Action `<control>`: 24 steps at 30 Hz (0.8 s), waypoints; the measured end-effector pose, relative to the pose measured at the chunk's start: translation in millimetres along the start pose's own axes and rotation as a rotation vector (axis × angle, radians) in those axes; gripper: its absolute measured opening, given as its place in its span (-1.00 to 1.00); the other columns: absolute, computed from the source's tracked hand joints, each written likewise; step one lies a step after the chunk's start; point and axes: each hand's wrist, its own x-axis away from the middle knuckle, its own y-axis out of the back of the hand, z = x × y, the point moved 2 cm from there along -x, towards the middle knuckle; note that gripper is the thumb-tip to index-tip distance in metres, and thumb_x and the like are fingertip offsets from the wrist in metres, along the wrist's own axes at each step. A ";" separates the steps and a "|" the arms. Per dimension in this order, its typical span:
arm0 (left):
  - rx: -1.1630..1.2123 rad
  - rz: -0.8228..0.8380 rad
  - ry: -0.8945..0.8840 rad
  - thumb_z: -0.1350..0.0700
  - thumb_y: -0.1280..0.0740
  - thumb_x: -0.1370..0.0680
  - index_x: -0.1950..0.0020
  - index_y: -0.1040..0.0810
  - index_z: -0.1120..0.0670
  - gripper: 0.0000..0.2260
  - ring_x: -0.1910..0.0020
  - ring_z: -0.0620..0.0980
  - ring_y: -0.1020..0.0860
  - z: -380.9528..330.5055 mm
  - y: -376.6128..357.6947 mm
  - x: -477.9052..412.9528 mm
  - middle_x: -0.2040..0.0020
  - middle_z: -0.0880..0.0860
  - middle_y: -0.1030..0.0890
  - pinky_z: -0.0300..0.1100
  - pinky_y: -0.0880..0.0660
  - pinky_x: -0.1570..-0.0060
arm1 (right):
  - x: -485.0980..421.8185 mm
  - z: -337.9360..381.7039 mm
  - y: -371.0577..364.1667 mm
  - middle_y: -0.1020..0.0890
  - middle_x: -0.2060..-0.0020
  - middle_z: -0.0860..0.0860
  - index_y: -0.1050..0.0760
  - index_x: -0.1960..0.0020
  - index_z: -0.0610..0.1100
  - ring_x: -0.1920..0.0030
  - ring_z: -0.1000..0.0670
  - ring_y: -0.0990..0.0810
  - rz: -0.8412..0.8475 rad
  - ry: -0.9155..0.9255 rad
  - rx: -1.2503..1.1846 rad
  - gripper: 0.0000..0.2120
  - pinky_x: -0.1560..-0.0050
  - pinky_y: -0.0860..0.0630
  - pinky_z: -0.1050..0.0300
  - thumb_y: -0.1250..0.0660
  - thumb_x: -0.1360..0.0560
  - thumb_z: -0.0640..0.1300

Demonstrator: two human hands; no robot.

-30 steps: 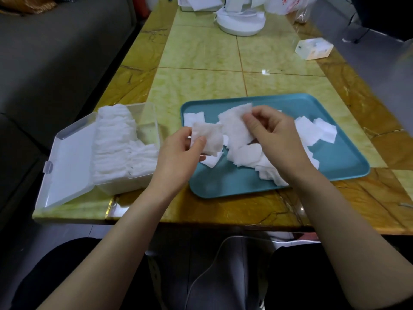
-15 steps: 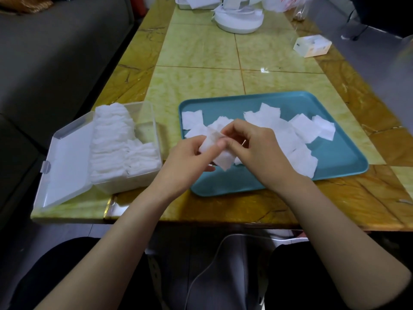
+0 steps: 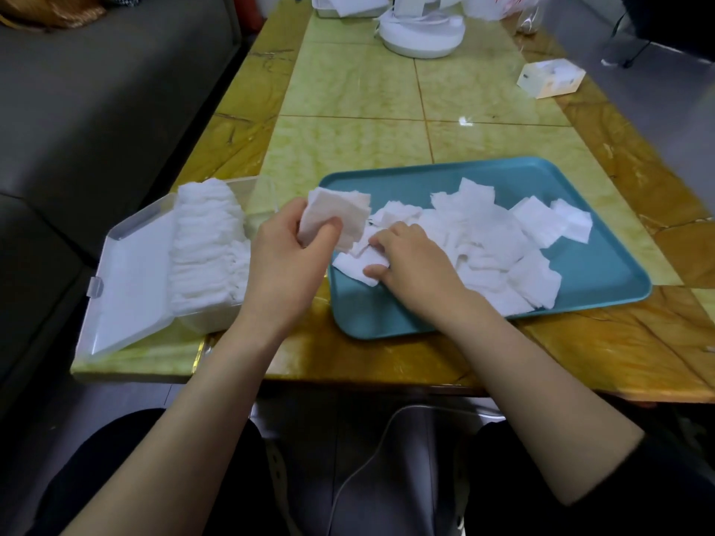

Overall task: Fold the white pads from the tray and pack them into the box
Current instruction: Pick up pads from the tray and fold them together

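Since half a sec ago our hands have split: the left hand [image 3: 288,261] has lifted the folded pad [image 3: 340,212] away, pinching it btw thumb and curled fingers, over the left rim of the teal tray [image 3: 603,265] and just beside the box [image 3: 211,323]. That box (its lid [image 3: 131,280] flopped open to the left) holds packed rows [image 3: 205,234] of folded pads. The teal tray holds a loose pile [image 3: 483,234] of flat pads. Our right hand [image 3: 410,265] lies palm-down on the pile's near-left part, fingers bent; we can't tell if it grips one.

Left hand [image 3: 286,257] raised, pinching folded pad [image 3: 342,214]. Right hand [image 3: 418,268] just beside, lower, palm down, fingers curled on flat pad [image 3: 354,265].
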 end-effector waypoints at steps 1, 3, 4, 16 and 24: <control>0.016 0.000 0.015 0.08 -0.25 -0.43 0.03 -0.55 0.22 -0.76 0.07 0.22 -0.56 0.5 1.0 -0.1 0.10 0.25 -0.59 0.22 -0.53 0.01 | -1.1 0.5 1.0 -0.51 -0.12 -0.11 -0.43 -0.24 -0.14 -0.18 -0.13 -0.38 0.011 -0.006 -0.011 -0.66 -0.05 -0.32 0.05 -0.30 -0.52 -0.02; 0.054 0.000 0.056 0.08 -0.23 -0.43 -0.01 -0.55 0.18 -0.75 -0.01 0.21 -0.57 1.6 2.1 -1.3 0.04 0.21 -0.61 0.22 -0.52 -0.06 | -1.0 0.6 1.7 -0.58 -0.01 -0.09 -0.49 -0.13 -0.14 -0.11 -0.12 -0.44 0.036 -0.038 -0.109 -0.74 0.03 -0.36 0.06 -0.34 -0.49 -0.05; 0.071 0.004 0.071 0.07 -0.22 -0.43 -0.03 -0.54 0.19 -0.73 -0.03 0.22 -0.56 1.6 2.2 -1.7 0.02 0.22 -0.60 0.22 -0.51 -0.08 | 0.2 0.6 1.8 -0.60 0.02 -0.08 -0.51 -0.06 -0.13 -0.08 -0.12 -0.47 0.046 -0.048 -0.152 -0.79 0.04 -0.38 0.07 -0.36 -0.48 -0.07; 0.032 0.021 0.073 0.09 -0.21 -0.50 -0.09 -0.46 0.20 -0.76 -0.04 0.15 -0.53 7.3 -0.8 -6.2 0.05 0.09 -0.54 0.19 -0.48 -0.10 | 16.8 -21.0 55.4 -0.54 0.22 0.09 -0.43 -0.02 -0.07 0.27 0.13 -0.49 -0.021 -0.089 -0.687 -0.81 0.19 -0.42 0.37 -0.39 -0.46 -0.18; 0.027 0.179 0.044 0.10 -0.25 -0.53 -0.13 -0.59 0.07 -0.78 -0.06 0.04 -0.60 8.4 -9.3 1.9 -0.02 0.03 -0.66 0.13 -0.51 -0.11 | 33.5 -4.2 75.4 -0.62 0.27 0.13 -0.51 0.09 -0.05 0.22 0.20 -0.56 -0.023 0.159 -0.977 -0.86 0.17 -0.47 0.36 -0.36 -0.47 -0.28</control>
